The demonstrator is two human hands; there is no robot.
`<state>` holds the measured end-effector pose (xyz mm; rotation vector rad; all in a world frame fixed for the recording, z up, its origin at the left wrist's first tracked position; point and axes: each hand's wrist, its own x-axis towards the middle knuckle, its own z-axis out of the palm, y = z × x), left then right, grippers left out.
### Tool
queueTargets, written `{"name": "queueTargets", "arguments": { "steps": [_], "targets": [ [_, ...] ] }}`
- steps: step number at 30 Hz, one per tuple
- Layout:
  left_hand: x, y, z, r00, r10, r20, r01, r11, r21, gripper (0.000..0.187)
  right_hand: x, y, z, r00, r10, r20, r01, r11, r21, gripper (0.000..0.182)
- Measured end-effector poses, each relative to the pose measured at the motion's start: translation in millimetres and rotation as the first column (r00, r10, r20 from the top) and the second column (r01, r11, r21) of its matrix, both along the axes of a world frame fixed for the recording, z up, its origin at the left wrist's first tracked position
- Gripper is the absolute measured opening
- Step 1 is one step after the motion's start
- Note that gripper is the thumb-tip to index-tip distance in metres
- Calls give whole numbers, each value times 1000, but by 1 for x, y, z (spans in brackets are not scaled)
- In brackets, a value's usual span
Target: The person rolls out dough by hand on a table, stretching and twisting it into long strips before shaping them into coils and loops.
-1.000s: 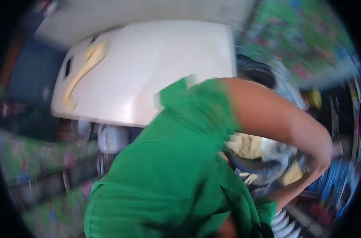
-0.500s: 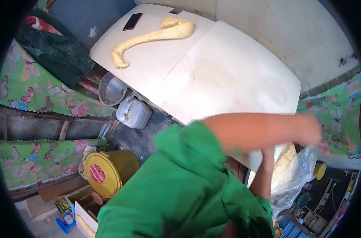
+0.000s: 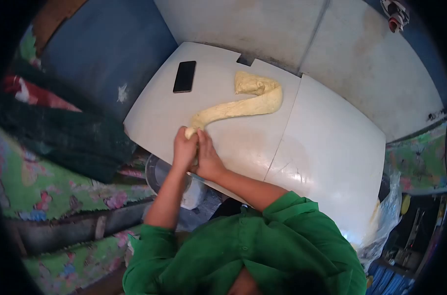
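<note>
A long strip of yellow dough curves over the pale table, its far end folded into a thick lump. At its near end, by the table's front left edge, my left hand is closed round the dough, and a small piece pokes out above its fingers. My right hand presses against the dough from the other side, right beside my left hand, its fingers close together. What lies between the two palms is mostly hidden.
A black phone lies on the table's far left part. Below the left edge are a metal pot and a whitish jug. Clear plastic hangs at the right edge. Dark green cloth hangs at the left.
The view has swung left. Both hands have come from the table's right side to the dough's near end and taken hold of it.
</note>
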<state>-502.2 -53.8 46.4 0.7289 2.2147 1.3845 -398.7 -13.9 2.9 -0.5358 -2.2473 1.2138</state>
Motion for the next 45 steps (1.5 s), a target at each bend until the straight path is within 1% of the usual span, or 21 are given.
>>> {"name": "queueTargets", "arguments": {
  "steps": [3, 4, 6, 8, 9, 10, 11, 13, 15, 17, 21, 25, 29, 31, 33, 34, 36, 38, 39, 41, 45],
  "targets": [
    [45, -7, 64, 817, -391, 424, 176, 869, 463, 23, 37, 22, 42, 923, -100, -372, 65, 992, -104, 83],
    [41, -8, 98, 807, -408, 428, 189, 863, 468, 23, 70, 37, 64, 933, -107, -343, -29, 929, -368, 78],
    [26, -4, 145, 439, -894, 89, 882, 448, 147, 49, 158, 68, 126, 902, -193, -386, -167, 669, -724, 71],
    [2, 49, 116, 351, -898, -265, 935, 352, 47, 84, 250, 74, 169, 741, -432, -515, -38, 738, -674, 86],
    [14, 82, 111, 377, -825, -422, 898, 437, -52, 89, 287, 66, 182, 503, -504, -702, -25, 804, -594, 85],
    [35, 117, 105, 374, -728, -574, 839, 530, -127, 94, 382, 76, 176, 448, -301, -842, -597, 600, -532, 82],
    [46, 153, 76, 281, -703, -653, 814, 535, -226, 98, 373, 69, 227, 373, -2, -928, -766, 564, -309, 78],
    [69, 218, 6, 130, -616, -777, 782, 546, -302, 93, 425, 33, 245, 401, -202, -894, -354, 866, -354, 78],
    [88, 259, -19, 50, -549, -834, 806, 516, -291, 85, 445, 17, 248, 371, -292, -882, -248, 884, -397, 79],
    [103, 287, -21, 104, -796, -596, 738, 464, -490, 61, 467, 6, 249, 329, -377, -866, -140, 887, -440, 79],
    [63, 253, 50, 135, -839, -528, 897, 330, -295, 39, 522, -3, 244, 282, -660, -696, 253, 751, -610, 72],
    [-22, 160, 148, 273, -891, -363, 846, 402, -350, 29, 587, 14, 184, 561, -808, -181, 524, 516, -678, 61],
    [-90, 111, 145, 485, -866, -123, 805, 497, -325, 32, 565, 59, 85, 726, -681, 102, 638, 609, -471, 55],
    [-84, 100, 115, 461, -885, -61, 707, 408, -578, 52, 538, 77, 43, 606, -605, 516, 782, 572, -248, 48],
    [-64, 86, 69, 249, -963, -99, 729, 253, -636, 82, 541, 77, -13, 532, -770, 352, 592, 636, 495, 45],
    [-30, 82, 78, 260, -961, -94, 538, 225, -813, 106, 534, 71, -11, 533, -771, 348, 593, 634, 496, 45],
    [28, 72, 79, 171, -902, -396, 563, 419, -712, 100, 509, 49, 4, 715, -686, 136, 649, 723, 235, 42],
    [99, 78, 55, 172, -902, -396, 763, 376, -526, 86, 499, 37, 10, 675, -695, 247, 600, 712, 364, 42],
    [144, 81, 50, 98, -933, -346, 844, 262, -468, 73, 502, 37, 10, 613, -717, 333, 535, 686, 493, 42],
    [224, 94, 30, -89, -927, -365, 950, 31, -312, 69, 524, 53, 13, 699, -644, 312, 525, 758, 388, 42],
    [364, 128, 0, -155, -822, -548, 980, -56, -192, 74, 572, 64, 29, 615, -761, 207, 541, 598, 591, 48]
  ]
}}
